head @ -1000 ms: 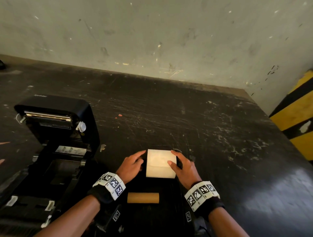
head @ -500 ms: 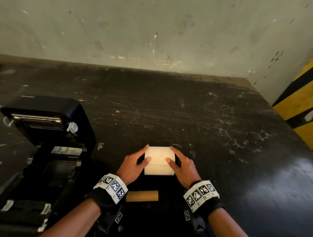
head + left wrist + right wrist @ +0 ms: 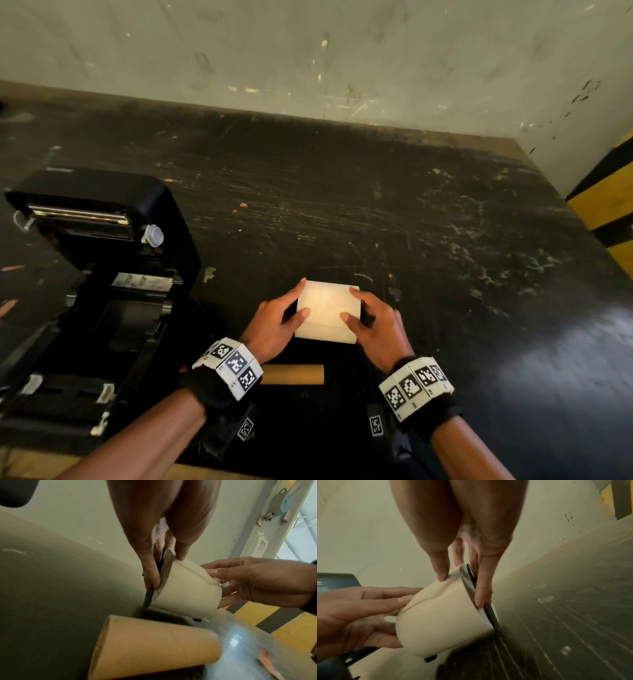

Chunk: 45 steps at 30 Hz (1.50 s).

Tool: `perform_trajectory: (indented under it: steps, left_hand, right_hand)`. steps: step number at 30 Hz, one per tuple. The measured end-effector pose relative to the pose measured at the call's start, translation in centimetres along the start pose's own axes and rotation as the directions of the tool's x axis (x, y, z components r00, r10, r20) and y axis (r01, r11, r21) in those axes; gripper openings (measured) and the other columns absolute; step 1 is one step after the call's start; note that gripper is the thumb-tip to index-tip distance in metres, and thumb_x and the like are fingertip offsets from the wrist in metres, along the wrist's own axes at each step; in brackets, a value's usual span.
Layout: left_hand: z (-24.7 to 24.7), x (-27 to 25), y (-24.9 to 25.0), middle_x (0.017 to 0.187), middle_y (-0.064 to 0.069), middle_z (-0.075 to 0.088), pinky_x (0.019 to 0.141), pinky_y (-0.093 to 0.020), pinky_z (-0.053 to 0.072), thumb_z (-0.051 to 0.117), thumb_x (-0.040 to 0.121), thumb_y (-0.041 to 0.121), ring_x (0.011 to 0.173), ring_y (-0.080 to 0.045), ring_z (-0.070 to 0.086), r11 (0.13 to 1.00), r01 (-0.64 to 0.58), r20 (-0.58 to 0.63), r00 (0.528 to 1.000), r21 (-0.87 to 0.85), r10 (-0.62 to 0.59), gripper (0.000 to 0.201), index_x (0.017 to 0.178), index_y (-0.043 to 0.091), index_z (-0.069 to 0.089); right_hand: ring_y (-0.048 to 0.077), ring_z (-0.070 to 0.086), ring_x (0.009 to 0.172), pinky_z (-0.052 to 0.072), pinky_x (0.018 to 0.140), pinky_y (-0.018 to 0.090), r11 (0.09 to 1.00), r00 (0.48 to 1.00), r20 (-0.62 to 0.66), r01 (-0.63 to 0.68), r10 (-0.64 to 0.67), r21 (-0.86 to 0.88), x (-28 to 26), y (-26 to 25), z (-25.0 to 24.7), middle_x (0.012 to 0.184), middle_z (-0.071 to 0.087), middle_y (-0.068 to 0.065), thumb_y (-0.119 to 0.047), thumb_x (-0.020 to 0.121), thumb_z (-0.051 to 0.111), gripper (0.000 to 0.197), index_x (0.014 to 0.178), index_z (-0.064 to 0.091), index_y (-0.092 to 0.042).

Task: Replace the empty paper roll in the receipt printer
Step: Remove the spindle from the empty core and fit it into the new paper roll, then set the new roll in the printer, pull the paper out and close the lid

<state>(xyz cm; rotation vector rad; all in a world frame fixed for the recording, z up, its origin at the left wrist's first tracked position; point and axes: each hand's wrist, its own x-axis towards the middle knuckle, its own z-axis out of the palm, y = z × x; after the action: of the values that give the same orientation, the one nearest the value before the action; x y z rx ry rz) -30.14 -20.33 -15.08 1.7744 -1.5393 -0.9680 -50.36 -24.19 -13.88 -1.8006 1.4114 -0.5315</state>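
Both hands [image 3: 329, 320] are gripping the light, soft-wrapped paper roll [image 3: 325, 308] by its stiffer flat ends, thumbs resting on top.

Workshop-like: scuffed black bench [image 3: 376, 212], hazard-striped pillar [image 3: 606, 209], bare stained wall [image 3: 308, 51]

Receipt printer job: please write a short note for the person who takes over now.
Left hand and right hand both grip the new paper roll by its ends, on the table.
Empty core lies just in front of you, already out.
Receipt printer sits at left, lid open, bay empty.
Left: seat the roll, feed paper, close lid.
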Motion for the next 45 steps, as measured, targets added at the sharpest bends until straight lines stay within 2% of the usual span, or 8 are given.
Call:
perform_trajectory:
  steps: [4,11,21,26,28,32,35,45]
  left_hand:
    - [-1.6,-1.7,0.2,0.136,-0.003,0.053,0.106,-0.049,0.04,0.047,0.088,0.048,0.129,-0.022,0.044,0.999,-0.046,-0.022,0.999,0.015,0.046,0.058,0.138,0.048,0.018]
    - [-8.3,-6.8,1.6,0.139,0.001,0.052,0.105,-0.046,0.039,0.048,0.09,0.043,0.129,-0.021,0.044,0.981,-0.156,-0.121,0.978,0.114,0.169,0.057,0.141,0.04,0.022]
    - [-22.0,-15.2,-4.9,0.142,0.008,0.046,0.107,-0.046,0.038,0.049,0.083,0.053,0.132,-0.017,0.039,0.97,-0.241,-0.195,0.951,0.026,0.241,0.06,0.138,0.049,0.023]
    - [-26.5,-16.6,-8.1,0.134,0.008,0.05,0.097,-0.006,0.037,0.059,0.088,0.025,0.118,0.009,0.043,0.966,-0.256,-0.214,0.943,0.02,0.254,0.055,0.138,0.023,0.037]
    - [-27.5,-16.6,-9.3,0.134,0.002,0.053,0.102,-0.017,0.04,0.061,0.087,0.021,0.121,0.001,0.046,0.973,-0.23,-0.208,0.952,-0.001,0.224,0.055,0.137,0.02,0.039]
    - [-28.2,-15.7,-11.2,0.135,-0.002,0.053,0.106,-0.032,0.041,0.062,0.086,0.018,0.123,-0.007,0.047,0.981,-0.191,-0.186,0.965,-0.025,0.184,0.055,0.137,0.017,0.04]
    - [-27.9,-14.9,-12.2,0.135,-0.005,0.054,0.104,-0.04,0.045,0.064,0.085,0.019,0.122,-0.014,0.051,0.986,-0.161,-0.197,0.969,-0.033,0.151,0.056,0.136,0.014,0.041]
    - [-28.6,-13.6,-14.2,0.133,-0.007,0.055,0.101,-0.044,0.046,0.065,0.084,0.019,0.122,-0.019,0.051,0.995,-0.099,-0.159,0.983,-0.027,0.093,0.055,0.134,0.016,0.044]
  right_hand:
    - [0.015,0.055,0.116,0.056,0.086,0.047,0.996,0.998,-0.059,0.038,-0.034,0.075,-1.9,-2.1,0.0,0.128,0.059,0.005,-0.03,0.082,0.068,0.054,0.132,0.047,-0.03]
    - [0.012,0.059,0.109,0.057,0.084,0.044,0.991,0.989,-0.089,0.121,-0.116,0.063,-5.7,-9.3,1.2,0.128,0.059,0.001,-0.031,0.08,0.068,0.059,0.134,0.044,-0.031]
    - [0.01,0.057,0.114,0.055,0.088,0.044,0.963,0.97,-0.094,0.236,-0.225,0.13,-8.6,-21.3,11.4,0.128,0.059,-0.002,-0.028,0.079,0.069,0.058,0.133,0.046,-0.031]
    - [0.01,0.063,0.104,0.059,0.078,0.038,0.96,0.974,-0.11,0.215,-0.198,0.177,-7.4,-23.8,17.7,0.12,0.063,-0.003,-0.028,0.08,0.071,0.057,0.131,0.047,-0.033]
    - [0.012,0.063,0.102,0.061,0.072,0.037,0.965,0.98,-0.094,0.188,-0.173,0.185,-7.0,-24.4,19.2,0.121,0.061,-0.003,-0.03,0.079,0.071,0.056,0.13,0.048,-0.036]
    - [0.011,0.055,0.114,0.053,0.093,0.038,0.977,0.983,-0.091,0.167,-0.157,0.128,-5.9,-24.8,20.7,0.128,0.059,0.001,-0.03,0.081,0.07,0.055,0.131,0.047,-0.032]
    - [0.01,0.054,0.116,0.051,0.096,0.039,0.979,0.983,-0.094,0.165,-0.155,0.117,-5.4,-25.0,21.1,0.128,0.059,0.002,-0.029,0.081,0.069,0.053,0.13,0.049,-0.032]
    - [0.015,0.048,0.125,0.041,0.106,0.037,0.99,0.989,-0.109,0.11,-0.1,0.085,-4.2,-24.5,23.5,0.131,0.057,0.001,-0.029,0.083,0.067,0.05,0.129,0.05,-0.031]
